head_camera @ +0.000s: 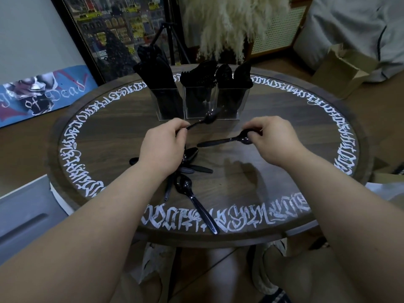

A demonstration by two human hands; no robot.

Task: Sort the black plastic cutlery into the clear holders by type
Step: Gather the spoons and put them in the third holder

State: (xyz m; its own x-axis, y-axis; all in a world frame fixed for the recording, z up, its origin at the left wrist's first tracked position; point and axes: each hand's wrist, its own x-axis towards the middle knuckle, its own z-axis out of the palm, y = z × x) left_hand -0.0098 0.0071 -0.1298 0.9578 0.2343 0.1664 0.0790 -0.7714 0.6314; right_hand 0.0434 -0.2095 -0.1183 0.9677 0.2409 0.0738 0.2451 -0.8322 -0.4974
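Spoons are mid-sort: left hand (162, 145) pinches one spoon (205, 120) by its handle, right hand (273, 138) pinches another spoon (225, 141) by its bowl; both likely go next to the right holder (229, 103). Left holder (166, 101) seems to have knives, middle holder (199, 101) forks. More loose spoons (188, 171) lie on the table (284, 171)

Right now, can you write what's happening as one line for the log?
left hand: pinches spoon | right hand: grips second spoon | loose spoons: on table | holders: filled
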